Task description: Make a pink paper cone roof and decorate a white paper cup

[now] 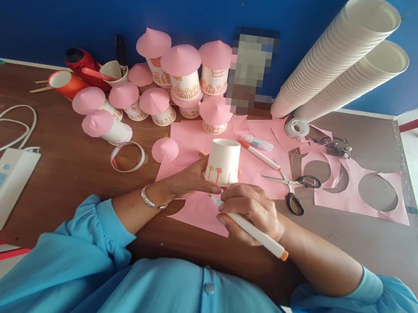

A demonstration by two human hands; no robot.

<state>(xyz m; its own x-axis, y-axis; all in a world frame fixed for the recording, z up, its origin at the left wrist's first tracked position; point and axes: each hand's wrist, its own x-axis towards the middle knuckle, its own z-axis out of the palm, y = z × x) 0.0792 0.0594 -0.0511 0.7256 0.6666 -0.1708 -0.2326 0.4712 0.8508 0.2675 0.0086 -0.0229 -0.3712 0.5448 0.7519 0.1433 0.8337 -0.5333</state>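
A white paper cup (224, 156) stands upside down over pink paper, with small red and yellow flowers drawn near its lower rim. My left hand (191, 177) grips the cup from its left side, thumb across the lower front. In my right hand (253, 213) is a white marker (256, 234) with an orange end; its tip points up and left, a little below the cup and apart from it. The fingers of my right hand are wrapped round the marker. Behind the cup lie a red-ended marker (263, 157) and a glue stick (259, 142).
Several decorated cups with pink cone roofs (181, 60) stand at the back left. Scissors (293, 185), a tape roll (297, 128) and cut pink paper (346, 195) lie to the right. Tall cup stacks (334, 55) lean on the blue wall. A power strip (5, 186) sits far left.
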